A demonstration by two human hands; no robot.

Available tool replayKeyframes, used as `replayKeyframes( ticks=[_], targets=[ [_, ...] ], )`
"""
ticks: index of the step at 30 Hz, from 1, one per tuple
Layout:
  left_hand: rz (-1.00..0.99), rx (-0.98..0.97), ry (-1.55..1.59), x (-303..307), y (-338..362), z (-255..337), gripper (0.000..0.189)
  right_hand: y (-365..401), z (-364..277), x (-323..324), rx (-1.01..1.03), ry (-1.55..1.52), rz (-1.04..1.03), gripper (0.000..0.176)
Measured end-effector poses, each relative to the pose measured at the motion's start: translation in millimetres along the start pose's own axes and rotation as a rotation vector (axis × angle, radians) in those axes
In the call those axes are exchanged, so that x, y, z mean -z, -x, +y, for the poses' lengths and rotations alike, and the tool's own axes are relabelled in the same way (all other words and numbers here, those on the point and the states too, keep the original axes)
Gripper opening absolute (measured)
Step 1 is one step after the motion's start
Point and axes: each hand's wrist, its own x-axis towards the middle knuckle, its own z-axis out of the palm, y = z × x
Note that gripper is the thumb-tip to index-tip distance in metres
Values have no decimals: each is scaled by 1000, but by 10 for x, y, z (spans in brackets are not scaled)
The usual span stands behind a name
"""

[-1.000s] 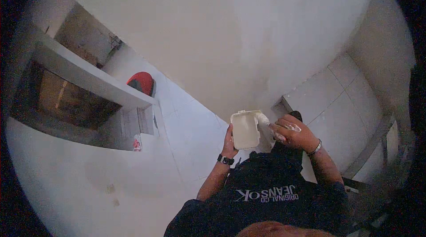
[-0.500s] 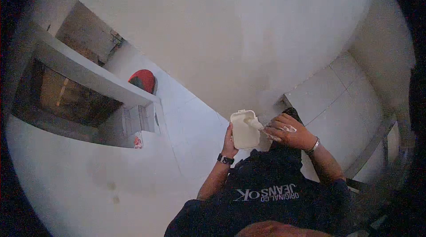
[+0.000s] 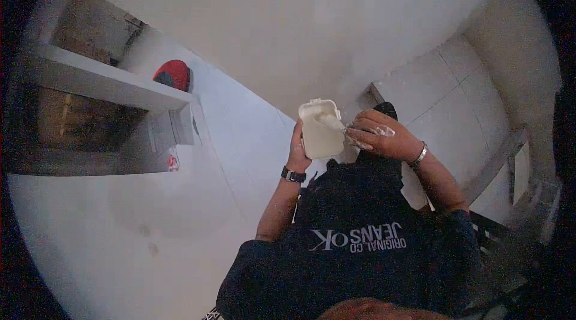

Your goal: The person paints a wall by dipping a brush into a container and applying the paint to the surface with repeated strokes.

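My left hand (image 3: 299, 151) grips a cream-coloured shallow container (image 3: 323, 141) by its left side, with the hollow side facing up and a small tab at its far edge. At the container's right edge is my right hand (image 3: 383, 134), its fingers closed on a white crumpled piece (image 3: 339, 123) that looks like tissue or cloth. One end of that piece reaches over the inside of the container. More white shows between the fingers of this hand.
A red and dark rounded object (image 3: 174, 74) rests on the pale floor beside a ledge (image 3: 120, 80). A small red and white item (image 3: 173, 163) lies near the ledge's end. A pale wall (image 3: 288, 26) rises ahead, and tiled floor (image 3: 447, 83) spreads to the right.
Both hands and the container have moved up and slightly left in view, along with the surroundings. The white piece now reaches further over the container's inside.
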Motion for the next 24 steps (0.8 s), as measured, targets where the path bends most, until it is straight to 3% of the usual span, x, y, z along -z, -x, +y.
replayKeyframes(
  ticks=[3,6,9,16,18,19,21,22,24],
  targets=[
    [14,99,89,93,-35,-3,56,-3,8,12,-32,-22,-146,41],
    [28,14,-58,-38,-5,7,60,-22,16,-73,9,31,-175,37],
    [55,113,-21,53,1,15,63,-41,40,-70,27,-27,-133,34],
    [39,139,101,81,-30,-6,60,69,173,-226,-77,-108,-87,26],
    [35,63,72,113,-31,-36,54,186,164,-388,-405,-380,287,20],
    [33,64,71,130,-35,-51,54,207,149,-462,-407,-380,289,20],
    [50,-4,-2,177,-58,-86,53,236,113,-621,-912,-882,533,19],
    [43,4,-4,206,-66,-107,53,285,105,-732,-917,-877,542,19],
    [63,-62,-65,253,-85,-151,52,408,112,-980,-1067,-1302,760,24]
  ],
)
